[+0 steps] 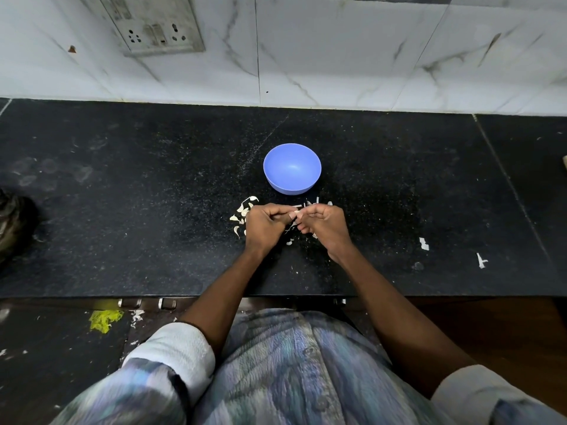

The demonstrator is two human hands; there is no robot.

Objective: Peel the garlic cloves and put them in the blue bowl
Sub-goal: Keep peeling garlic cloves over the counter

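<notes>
Fingers (277,213) of both hands pinch a garlic clove (295,214) — blue bowl (291,168) just beyond.

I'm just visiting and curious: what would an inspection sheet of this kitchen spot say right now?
Surface: black speckled counter, dusty, smudged.
Job's things: blue bowl upright, looks empty; garlic clove pinched between both hands.
Clutter: garlic skins scattered beside the hands; white scraps to the right.
Hands: left hand and right hand both grip the clove, just in front of the bowl.
Cables: nothing seen.
Surroundings: marble-look wall tiles, socket plate, dark bag at left edge, yellow cloth below.
</notes>
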